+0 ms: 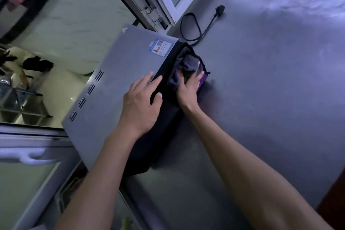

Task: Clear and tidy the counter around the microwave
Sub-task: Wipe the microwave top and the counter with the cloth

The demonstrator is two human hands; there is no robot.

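Note:
A silver microwave (pixel 119 80) with a black front stands on the grey steel counter (pixel 261 89), seen from above. My left hand (pixel 141 102) rests on its top front edge, fingers flat on the lid and thumb over the black front. My right hand (pixel 188 89) presses a crumpled grey cloth (pixel 184 67) against the right end of the microwave's front. A bit of purple shows beside my right fingers. The microwave's black power cord (pixel 194 28) lies unplugged on the counter behind it, its plug (pixel 220 9) farther back.
A window frame (pixel 158 5) with frosted glass stands behind the microwave. At the left, a sliding window (pixel 37 145) opens on a lower room where a person (pixel 18 65) bends over. The counter stretches wide to the right.

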